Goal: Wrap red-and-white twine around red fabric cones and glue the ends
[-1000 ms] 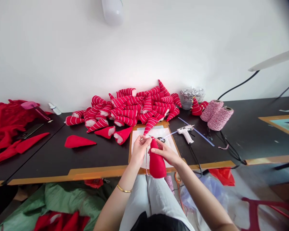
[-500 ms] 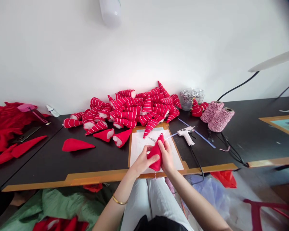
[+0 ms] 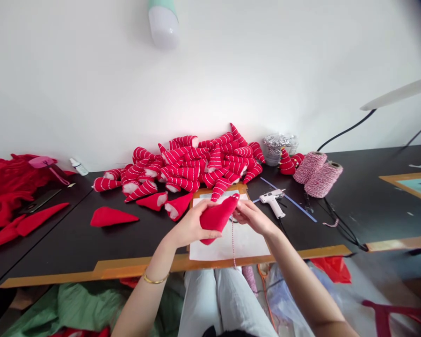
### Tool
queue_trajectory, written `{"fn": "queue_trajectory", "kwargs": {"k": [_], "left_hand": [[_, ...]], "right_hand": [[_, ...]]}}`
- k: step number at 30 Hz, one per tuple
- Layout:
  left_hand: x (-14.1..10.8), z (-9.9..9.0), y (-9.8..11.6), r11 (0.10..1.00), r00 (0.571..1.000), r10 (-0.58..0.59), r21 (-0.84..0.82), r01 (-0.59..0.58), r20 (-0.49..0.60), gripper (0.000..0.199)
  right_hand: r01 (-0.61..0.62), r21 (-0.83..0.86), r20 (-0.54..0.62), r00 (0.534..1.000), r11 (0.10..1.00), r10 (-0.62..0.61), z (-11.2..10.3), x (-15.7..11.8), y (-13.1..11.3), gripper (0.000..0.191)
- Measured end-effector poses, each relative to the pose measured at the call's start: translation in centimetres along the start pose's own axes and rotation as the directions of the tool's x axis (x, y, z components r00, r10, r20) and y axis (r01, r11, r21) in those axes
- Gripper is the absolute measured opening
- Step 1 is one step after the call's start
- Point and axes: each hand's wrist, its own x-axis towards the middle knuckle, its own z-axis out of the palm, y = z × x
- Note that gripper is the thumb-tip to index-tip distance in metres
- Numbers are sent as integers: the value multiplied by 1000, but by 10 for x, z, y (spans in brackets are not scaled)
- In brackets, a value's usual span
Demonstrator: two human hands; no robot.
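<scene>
My left hand is wrapped round the wide part of a plain red felt cone, its thumb lying across the lower end. The cone tilts with its tip up and to the right. At that tip the fingers of my right hand are pinched together on red-and-white twine, which hangs down past the table edge. A small piece of the twine shows on the tip. Below both hands lies a white sheet. Part of a dark-handled tool is hidden behind my right fingers.
Red cones wound with twine are heaped at the wall. Plain cones lie to the left. A white glue gun, a blue strip and twine spools are at the right. Brown tape lines the front edge.
The cone has turned from nearly upright to leaning right, and my left hand has moved left with it. My right hand has shifted from the cone's side to the tip and twine.
</scene>
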Motion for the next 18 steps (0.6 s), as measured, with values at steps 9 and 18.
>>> {"fn": "queue_trajectory", "kwargs": {"k": [9, 18], "left_hand": [[91, -50, -26, 738, 811, 521, 618, -271, -267, 29], [125, -77, -57, 658, 842, 507, 714, -240, -185, 38]], "right_hand": [[-74, 151, 238, 970, 986, 36, -7, 86, -40, 42], [-114, 40, 234, 967, 993, 102, -27, 134, -21, 46]]}}
